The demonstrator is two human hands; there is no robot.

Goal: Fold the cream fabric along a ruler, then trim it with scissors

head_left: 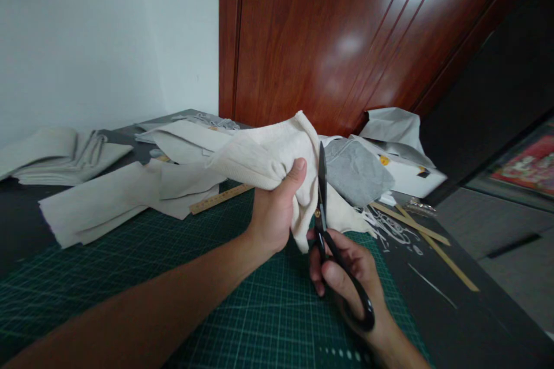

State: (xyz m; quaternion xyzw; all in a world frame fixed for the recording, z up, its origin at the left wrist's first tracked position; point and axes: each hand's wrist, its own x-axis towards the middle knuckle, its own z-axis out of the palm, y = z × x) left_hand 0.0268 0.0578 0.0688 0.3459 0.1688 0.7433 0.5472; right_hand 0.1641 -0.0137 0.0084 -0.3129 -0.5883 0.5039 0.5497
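Note:
A piece of cream fabric (264, 150) is bunched in my left hand (274, 213), thumb on top and the other fingers hidden behind the cloth. My right hand (352, 271) grips black-handled scissors (321, 184), whose blades point upward along the fabric's right edge. The blades look nearly closed; whether cloth lies between them I cannot tell. Both hands are above a green cutting mat (259, 311) with grid lines.
Flat cream fabric pieces (99, 196) and a folded stack (64, 155) lie at left. A wooden ruler (220, 199) rests behind my left hand. At right are grey cloth (359, 170), a white box (415, 173), thin offcuts (392, 228) and wooden strips (437, 251). A brown door (311, 40) stands behind.

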